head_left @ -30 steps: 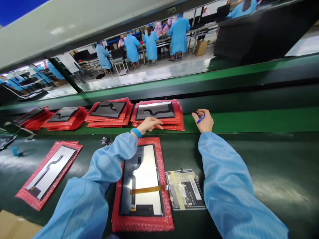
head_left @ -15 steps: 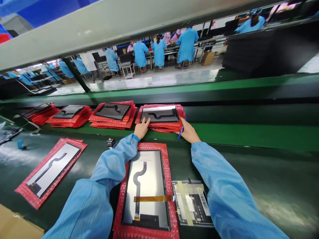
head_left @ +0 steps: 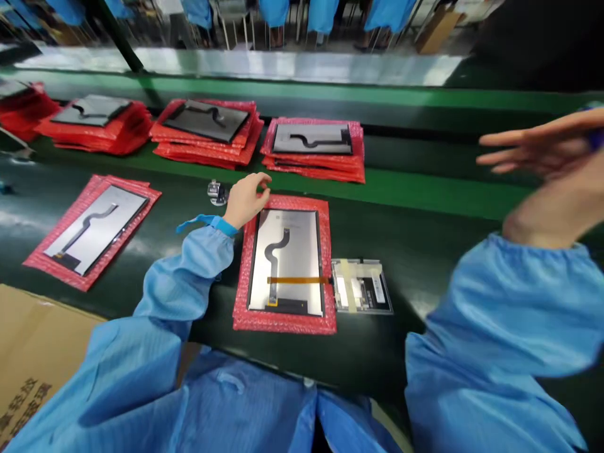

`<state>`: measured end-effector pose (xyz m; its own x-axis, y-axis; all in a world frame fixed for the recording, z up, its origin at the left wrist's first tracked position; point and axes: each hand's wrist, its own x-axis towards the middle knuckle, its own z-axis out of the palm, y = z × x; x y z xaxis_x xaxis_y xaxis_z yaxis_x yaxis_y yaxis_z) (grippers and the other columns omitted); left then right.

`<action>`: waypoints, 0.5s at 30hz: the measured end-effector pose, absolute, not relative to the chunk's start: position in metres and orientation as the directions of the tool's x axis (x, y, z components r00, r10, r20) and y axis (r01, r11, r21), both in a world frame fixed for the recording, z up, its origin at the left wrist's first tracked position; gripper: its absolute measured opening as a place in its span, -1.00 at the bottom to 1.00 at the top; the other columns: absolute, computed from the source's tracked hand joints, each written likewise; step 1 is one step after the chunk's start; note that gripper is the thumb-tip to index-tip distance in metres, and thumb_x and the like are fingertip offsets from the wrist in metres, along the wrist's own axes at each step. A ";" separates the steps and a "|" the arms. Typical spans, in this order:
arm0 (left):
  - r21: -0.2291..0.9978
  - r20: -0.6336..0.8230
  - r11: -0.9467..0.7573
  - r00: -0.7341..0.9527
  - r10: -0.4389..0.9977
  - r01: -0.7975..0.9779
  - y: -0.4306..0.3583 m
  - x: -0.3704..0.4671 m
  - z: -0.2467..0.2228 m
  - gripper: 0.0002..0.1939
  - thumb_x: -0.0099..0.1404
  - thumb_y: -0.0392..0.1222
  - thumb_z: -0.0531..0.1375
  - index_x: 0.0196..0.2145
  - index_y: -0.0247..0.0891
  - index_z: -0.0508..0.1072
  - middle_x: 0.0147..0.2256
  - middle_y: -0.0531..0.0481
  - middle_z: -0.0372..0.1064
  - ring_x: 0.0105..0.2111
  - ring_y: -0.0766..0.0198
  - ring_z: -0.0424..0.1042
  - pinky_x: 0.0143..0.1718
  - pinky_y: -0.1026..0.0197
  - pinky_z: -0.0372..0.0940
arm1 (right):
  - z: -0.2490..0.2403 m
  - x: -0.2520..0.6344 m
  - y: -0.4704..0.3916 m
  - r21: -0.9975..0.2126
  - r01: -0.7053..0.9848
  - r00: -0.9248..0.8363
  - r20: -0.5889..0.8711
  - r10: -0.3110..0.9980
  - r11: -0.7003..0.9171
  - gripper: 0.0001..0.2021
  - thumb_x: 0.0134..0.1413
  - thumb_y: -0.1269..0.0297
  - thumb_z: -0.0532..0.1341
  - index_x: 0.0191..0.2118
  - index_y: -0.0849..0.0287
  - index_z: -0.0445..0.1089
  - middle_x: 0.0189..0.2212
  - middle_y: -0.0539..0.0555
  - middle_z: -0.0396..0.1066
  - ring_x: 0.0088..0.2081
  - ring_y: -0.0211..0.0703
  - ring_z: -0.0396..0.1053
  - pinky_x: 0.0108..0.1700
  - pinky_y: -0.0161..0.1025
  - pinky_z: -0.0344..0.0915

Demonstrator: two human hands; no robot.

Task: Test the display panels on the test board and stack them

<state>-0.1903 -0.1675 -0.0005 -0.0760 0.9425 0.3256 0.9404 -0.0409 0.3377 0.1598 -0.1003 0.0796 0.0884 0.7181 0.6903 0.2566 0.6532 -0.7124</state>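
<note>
My left hand (head_left: pixel 248 196) hovers at the top left corner of a display panel (head_left: pixel 297 251) lying on red bubble wrap (head_left: pixel 284 324); its fingers are loosely curled, apart and hold nothing. An orange flex cable (head_left: pixel 299 280) runs across this panel to a circuit board unit (head_left: pixel 362 286) with yellowish tape. At the far right my right hand (head_left: pixel 547 157) is raised, fingers stretched out and blurred. A blue pen (head_left: pixel 595 135) sits in it, partly cut off by the frame edge. Another panel (head_left: pixel 314 137) tops the nearest red-wrapped stack, which neither hand touches.
More red-wrapped stacks (head_left: pixel 202 154) line the green ledge (head_left: pixel 425 195). Left on the bench lies another panel (head_left: pixel 99 226) on red wrap. A small black device (head_left: pixel 216 191) is beside my left hand. A cardboard box (head_left: pixel 33 352) stands lower left. People in blue coats sit beyond.
Both hands have left the stack on the ledge. My left hand has come back toward the near panel; my right hand has swung far right with the pen. The view has tilted down.
</note>
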 end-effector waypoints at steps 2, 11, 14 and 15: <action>0.371 0.328 -0.104 -0.025 0.944 0.923 -0.197 -0.188 -0.014 -0.74 0.32 -0.26 0.11 -0.09 -0.33 0.49 -0.12 -0.12 0.51 -0.07 0.10 0.47 -0.02 0.10 0.33 | 0.074 0.142 -0.167 -0.768 0.131 0.085 0.638 0.765 0.627 -0.59 0.30 -0.05 -0.05 -0.17 0.15 0.39 -0.52 0.07 0.44 -0.56 -0.16 0.39 -0.63 -0.29 0.08; 0.205 0.059 -0.283 0.277 0.959 0.937 -0.243 -0.158 -0.024 -0.53 0.45 -0.10 0.01 0.25 -0.23 0.29 0.32 -0.15 0.14 -0.01 -0.03 0.48 -0.07 -0.01 0.38 | -0.029 0.036 -0.292 -0.977 0.201 -0.433 -0.021 0.901 0.074 -0.74 0.14 0.14 0.24 -0.46 0.11 0.21 -0.66 -0.12 0.22 -0.60 -0.33 0.16 -0.53 -0.34 0.07; 0.207 0.036 -0.307 0.306 0.951 0.929 -0.243 -0.161 -0.024 -0.52 0.44 -0.13 0.02 0.28 -0.20 0.26 0.33 -0.15 0.12 0.02 -0.05 0.46 -0.03 -0.05 0.36 | -0.043 0.025 -0.289 -0.959 0.265 -0.393 -0.014 0.920 0.098 -0.69 0.09 0.14 0.28 -0.48 0.09 0.13 -0.68 -0.14 0.17 -0.62 -0.33 0.11 -0.53 -0.34 0.05; 0.207 0.038 -0.319 0.318 0.947 0.925 -0.242 -0.162 -0.024 -0.52 0.44 -0.13 0.01 0.28 -0.19 0.25 0.33 -0.15 0.12 0.03 -0.05 0.45 -0.03 -0.05 0.36 | -0.045 0.025 -0.289 -0.946 0.292 -0.371 0.023 0.928 0.140 -0.67 0.09 0.16 0.26 -0.51 0.09 0.09 -0.69 -0.15 0.12 -0.63 -0.34 0.07 -0.53 -0.34 0.04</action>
